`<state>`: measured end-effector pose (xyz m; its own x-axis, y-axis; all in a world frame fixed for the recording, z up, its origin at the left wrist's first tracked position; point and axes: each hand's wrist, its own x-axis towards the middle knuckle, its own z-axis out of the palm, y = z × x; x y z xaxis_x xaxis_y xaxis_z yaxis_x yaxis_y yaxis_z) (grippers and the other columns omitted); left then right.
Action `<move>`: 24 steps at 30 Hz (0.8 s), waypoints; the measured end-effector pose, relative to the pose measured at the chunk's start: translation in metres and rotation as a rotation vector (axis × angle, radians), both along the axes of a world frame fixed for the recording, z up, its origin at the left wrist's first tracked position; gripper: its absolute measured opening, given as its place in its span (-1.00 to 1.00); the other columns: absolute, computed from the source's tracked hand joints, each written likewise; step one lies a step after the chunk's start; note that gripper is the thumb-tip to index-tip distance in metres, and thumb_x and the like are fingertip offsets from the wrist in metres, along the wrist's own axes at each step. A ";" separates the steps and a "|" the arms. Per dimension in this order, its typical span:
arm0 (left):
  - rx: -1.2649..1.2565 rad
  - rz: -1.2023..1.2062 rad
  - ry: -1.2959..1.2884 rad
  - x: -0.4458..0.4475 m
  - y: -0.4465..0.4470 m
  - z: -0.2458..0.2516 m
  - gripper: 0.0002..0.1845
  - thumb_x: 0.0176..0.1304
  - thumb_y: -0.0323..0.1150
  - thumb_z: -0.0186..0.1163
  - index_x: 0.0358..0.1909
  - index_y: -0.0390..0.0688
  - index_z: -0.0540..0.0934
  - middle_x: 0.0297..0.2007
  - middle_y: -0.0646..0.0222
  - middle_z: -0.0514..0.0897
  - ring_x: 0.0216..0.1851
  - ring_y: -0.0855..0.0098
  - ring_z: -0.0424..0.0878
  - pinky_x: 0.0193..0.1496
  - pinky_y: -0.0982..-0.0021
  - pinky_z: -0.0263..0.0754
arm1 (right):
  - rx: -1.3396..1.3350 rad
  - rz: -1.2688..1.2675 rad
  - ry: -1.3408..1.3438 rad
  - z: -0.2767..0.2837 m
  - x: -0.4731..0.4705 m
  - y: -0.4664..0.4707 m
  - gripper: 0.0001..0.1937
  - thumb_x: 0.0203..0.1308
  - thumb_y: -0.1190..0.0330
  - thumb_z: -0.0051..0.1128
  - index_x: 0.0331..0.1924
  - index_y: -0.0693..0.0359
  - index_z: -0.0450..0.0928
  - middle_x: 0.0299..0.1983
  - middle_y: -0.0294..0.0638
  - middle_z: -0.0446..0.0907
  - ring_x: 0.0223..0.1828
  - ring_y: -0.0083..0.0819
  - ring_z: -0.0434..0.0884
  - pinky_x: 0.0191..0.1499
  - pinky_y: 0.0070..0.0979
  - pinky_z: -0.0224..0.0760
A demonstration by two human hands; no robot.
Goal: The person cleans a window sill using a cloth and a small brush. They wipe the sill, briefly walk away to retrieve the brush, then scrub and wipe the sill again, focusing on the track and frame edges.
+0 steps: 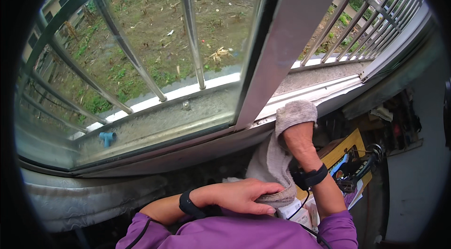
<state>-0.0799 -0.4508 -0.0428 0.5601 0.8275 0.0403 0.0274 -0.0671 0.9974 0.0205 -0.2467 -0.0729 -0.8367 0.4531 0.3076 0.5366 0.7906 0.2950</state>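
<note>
A worn grey towel (269, 164) hangs between both hands. My right hand (299, 138) presses the towel's upper end against the white sliding-window track (317, 90); the cloth covers its fingers. Lower down, close to my body, my left hand (243, 194) grips the towel's other end between thumb and fingers. To the left of my right hand stands the upright frame (275, 48) of a sliding glass pane. Dark grime shows along the track at the foot of this frame.
Outside the glass, metal security bars (192, 30) rise from a concrete ledge, where a blue pipe tee (107, 138) lies. On the right, below the sill, sit a yellow wooden board (356, 143), a black tool (363, 169) and small white boxes (294, 212). A pale padded surface (88, 196) is at left.
</note>
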 end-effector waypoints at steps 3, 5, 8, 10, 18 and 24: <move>-0.077 -0.003 -0.056 -0.014 -0.020 0.005 -0.38 0.30 -0.14 0.17 0.26 -0.32 0.31 0.01 0.05 0.60 0.01 0.23 0.59 0.08 0.31 0.43 | -0.034 0.060 0.168 -0.011 0.002 -0.006 -0.79 0.16 0.29 -0.07 -0.29 0.19 0.58 -0.29 -0.03 0.55 -0.16 -0.07 0.54 0.00 -0.18 0.33; -0.115 0.064 -0.079 -0.018 -0.036 -0.001 -0.43 0.31 -0.16 0.19 0.23 -0.29 0.36 -0.02 0.17 0.61 -0.02 0.37 0.57 0.05 0.39 0.42 | -0.135 0.005 0.031 -0.004 -0.009 -0.024 -0.78 0.14 0.28 -0.05 -0.24 0.17 0.58 -0.25 -0.02 0.55 -0.12 -0.07 0.53 0.04 -0.17 0.32; -0.127 0.059 -0.062 -0.020 -0.044 0.000 -0.41 0.30 -0.14 0.19 0.24 -0.31 0.35 0.01 0.11 0.60 0.01 0.29 0.58 0.08 0.35 0.42 | -0.131 0.131 0.156 -0.007 -0.016 -0.049 -0.78 0.09 0.27 0.02 -0.24 0.16 0.58 -0.25 -0.03 0.55 -0.12 -0.07 0.52 0.02 -0.16 0.32; -0.132 0.054 -0.041 -0.022 -0.051 0.003 -0.39 0.30 -0.13 0.18 0.25 -0.32 0.33 0.02 0.05 0.60 0.04 0.21 0.58 0.10 0.31 0.42 | -0.167 0.202 0.218 -0.004 -0.021 -0.053 -0.78 0.04 0.25 0.07 -0.27 0.16 0.58 -0.27 -0.04 0.56 -0.15 -0.05 0.52 -0.02 -0.15 0.32; -0.110 0.036 -0.038 -0.008 -0.053 0.008 -0.40 0.30 -0.13 0.19 0.24 -0.32 0.34 0.01 0.06 0.59 0.02 0.22 0.58 0.11 0.32 0.42 | -0.590 0.461 0.354 0.007 -0.015 -0.029 -0.83 0.06 0.41 0.15 -0.24 0.25 0.56 -0.30 -0.05 0.58 -0.23 -0.10 0.55 -0.11 -0.27 0.40; -0.179 0.090 -0.024 -0.008 -0.052 0.011 -0.42 0.28 -0.13 0.22 0.21 -0.29 0.37 -0.02 0.11 0.61 0.00 0.29 0.58 0.08 0.35 0.43 | -2.103 0.484 0.984 -0.002 0.054 -0.048 -0.68 0.36 0.35 -0.03 0.10 0.34 0.45 0.03 -0.18 0.55 0.04 -0.40 0.55 0.16 -0.41 0.41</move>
<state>-0.0880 -0.5033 -0.0318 0.4844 0.8692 -0.0994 0.0017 0.1127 0.9936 0.0748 -0.2945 -0.0745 -0.8868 0.4533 0.0894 -0.2794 -0.3719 -0.8852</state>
